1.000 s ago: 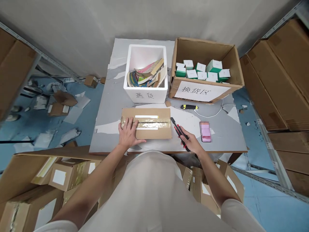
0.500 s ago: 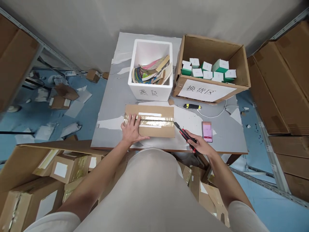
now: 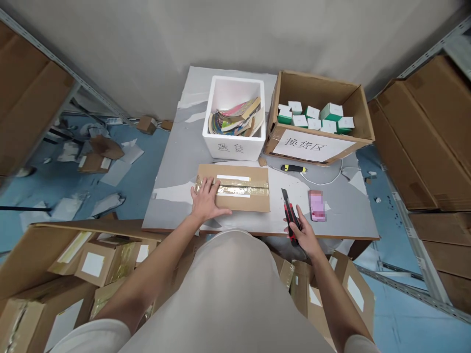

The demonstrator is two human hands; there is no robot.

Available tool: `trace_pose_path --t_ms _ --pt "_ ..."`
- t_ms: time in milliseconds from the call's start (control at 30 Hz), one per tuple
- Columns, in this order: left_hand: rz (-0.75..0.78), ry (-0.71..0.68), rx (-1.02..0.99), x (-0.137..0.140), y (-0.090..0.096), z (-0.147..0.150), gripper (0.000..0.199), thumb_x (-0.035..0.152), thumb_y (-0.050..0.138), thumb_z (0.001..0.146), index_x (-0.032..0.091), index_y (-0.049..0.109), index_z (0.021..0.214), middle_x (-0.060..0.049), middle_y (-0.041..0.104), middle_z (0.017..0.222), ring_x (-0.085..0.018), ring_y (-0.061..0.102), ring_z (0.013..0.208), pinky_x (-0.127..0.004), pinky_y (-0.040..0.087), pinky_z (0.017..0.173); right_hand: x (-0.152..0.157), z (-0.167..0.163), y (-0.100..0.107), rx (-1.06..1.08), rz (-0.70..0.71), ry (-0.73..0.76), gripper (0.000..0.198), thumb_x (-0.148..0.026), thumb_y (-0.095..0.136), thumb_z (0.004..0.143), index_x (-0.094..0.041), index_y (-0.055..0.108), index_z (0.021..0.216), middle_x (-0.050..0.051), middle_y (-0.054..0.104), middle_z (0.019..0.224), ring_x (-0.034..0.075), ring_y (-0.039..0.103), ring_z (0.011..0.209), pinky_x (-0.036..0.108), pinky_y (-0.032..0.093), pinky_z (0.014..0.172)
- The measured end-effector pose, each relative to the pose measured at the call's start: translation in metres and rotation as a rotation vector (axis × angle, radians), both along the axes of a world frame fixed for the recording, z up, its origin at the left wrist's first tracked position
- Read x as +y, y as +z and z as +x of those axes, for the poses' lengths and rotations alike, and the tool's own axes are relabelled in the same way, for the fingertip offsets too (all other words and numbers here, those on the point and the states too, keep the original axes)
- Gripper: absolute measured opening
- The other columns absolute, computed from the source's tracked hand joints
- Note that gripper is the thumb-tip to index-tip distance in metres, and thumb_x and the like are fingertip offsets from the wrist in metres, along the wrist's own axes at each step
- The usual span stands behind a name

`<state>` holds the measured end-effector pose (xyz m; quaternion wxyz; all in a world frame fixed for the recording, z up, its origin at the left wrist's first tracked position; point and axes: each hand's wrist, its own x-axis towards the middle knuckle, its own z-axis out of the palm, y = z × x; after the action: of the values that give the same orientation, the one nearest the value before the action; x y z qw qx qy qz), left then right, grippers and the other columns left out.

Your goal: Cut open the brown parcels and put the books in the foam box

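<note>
A flat cardboard box (image 3: 253, 201) lies on the grey table (image 3: 172, 147), with shiny tape along its middle and white label strips. My left hand (image 3: 206, 200) rests on the box's left end, fingers spread and pressing on its top. My right hand (image 3: 303, 230) is closed round a red and black utility knife (image 3: 290, 215), blade out and pointing away from me. The knife is to the right of the box and apart from it. A phone (image 3: 317, 206) with a pink screen lies just right of this hand.
Behind the box stand a white foam bin (image 3: 235, 148) of books and a large carton (image 3: 362, 139) of green-white boxes. A yellow-black cutter (image 3: 293, 168) lies before the carton. Below left, an open carton (image 3: 33, 245) holds several parcels. Shelving flanks both sides.
My right hand has drawn the utility knife away from the box's right end, and its blade now points more straight ahead. My left hand stays on the box. The view has shifted slightly.
</note>
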<state>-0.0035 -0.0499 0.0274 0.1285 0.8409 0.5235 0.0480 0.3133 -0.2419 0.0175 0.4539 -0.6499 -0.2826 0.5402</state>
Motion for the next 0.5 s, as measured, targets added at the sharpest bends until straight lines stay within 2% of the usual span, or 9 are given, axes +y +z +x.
trace_pose_path --t_ms 100,167,233,267,333,367,433,500 --pt "0.03 0.069 -0.144 0.023 0.008 -0.013 0.078 0.066 0.052 0.076 0.021 0.043 0.139 -0.016 0.037 0.15 -0.039 0.033 0.136 -0.066 0.008 0.111 0.014 -0.025 0.0 0.11 0.057 -0.213 0.052 -0.048 0.071 0.075 -0.023 0.055 0.118 0.007 0.066 0.11 0.015 0.066 0.072 0.029 0.057 0.06" --pt "0.023 0.168 -0.3 0.051 0.01 -0.025 0.06 0.053 0.044 0.087 0.018 0.048 0.135 -0.015 0.04 0.148 -0.033 0.037 0.135 -0.059 0.015 0.114 0.025 -0.044 0.0 0.238 0.071 -0.322 0.041 -0.048 0.073 0.073 -0.024 0.058 0.103 0.005 0.067 0.112 0.016 0.068 0.075 0.03 0.057 0.061" --pt "-0.121 0.272 -0.496 0.083 0.008 -0.036 0.053 0.042 0.046 0.087 0.013 0.052 0.131 -0.017 0.043 0.145 -0.031 0.039 0.134 -0.05 0.026 0.113 0.032 -0.06 0.0 0.364 0.067 -0.39 0.04 -0.046 0.074 0.072 -0.026 0.056 0.102 0.002 0.067 0.113 0.018 0.07 0.08 0.032 0.059 0.062" --pt "-0.269 0.331 -0.597 0.097 0.005 -0.04 0.05 0.037 0.05 0.085 0.013 0.055 0.128 -0.016 0.046 0.143 -0.03 0.043 0.13 -0.049 0.031 0.111 0.035 -0.066 0.0 0.407 0.063 -0.41 0.04 -0.045 0.074 0.072 -0.027 0.055 0.102 0.002 0.068 0.113 0.02 0.07 0.084 0.034 0.059 0.064" --pt "-0.495 0.412 -0.738 0.118 -0.001 -0.045 0.045 0.033 0.054 0.082 0.015 0.057 0.123 -0.015 0.055 0.133 -0.028 0.053 0.119 -0.048 0.043 0.101 0.039 -0.072 -0.003 0.436 0.065 -0.448 0.04 -0.043 0.075 0.072 -0.027 0.054 0.103 0.002 0.069 0.109 0.021 0.071 0.087 0.036 0.06 0.068" --pt "-0.559 0.434 -0.781 0.123 -0.005 -0.045 0.044 0.032 0.055 0.081 0.015 0.058 0.122 -0.014 0.059 0.128 -0.026 0.057 0.111 -0.047 0.049 0.094 0.041 -0.072 -0.005 0.427 0.073 -0.464 0.04 -0.042 0.075 0.073 -0.026 0.054 0.102 0.002 0.07 0.105 0.021 0.071 0.086 0.037 0.06 0.071" --pt "-0.58 0.451 -0.834 0.124 -0.011 -0.046 0.042 0.031 0.057 0.08 0.017 0.058 0.119 -0.012 0.062 0.12 -0.022 0.062 0.099 -0.041 0.055 0.082 0.048 -0.068 -0.009 0.393 0.094 -0.484 0.038 -0.041 0.074 0.074 -0.025 0.054 0.102 0.003 0.072 0.099 0.019 0.072 0.082 0.036 0.06 0.075" --pt "-0.569 0.479 -0.889 0.114 -0.014 -0.048 0.04 0.03 0.061 0.076 0.017 0.058 0.114 -0.012 0.06 0.12 -0.017 0.062 0.09 -0.037 0.057 0.077 0.063 -0.06 -0.012 0.356 0.123 -0.498 0.037 -0.04 0.074 0.074 -0.023 0.054 0.1 0.003 0.071 0.099 0.017 0.071 0.079 0.035 0.059 0.078"
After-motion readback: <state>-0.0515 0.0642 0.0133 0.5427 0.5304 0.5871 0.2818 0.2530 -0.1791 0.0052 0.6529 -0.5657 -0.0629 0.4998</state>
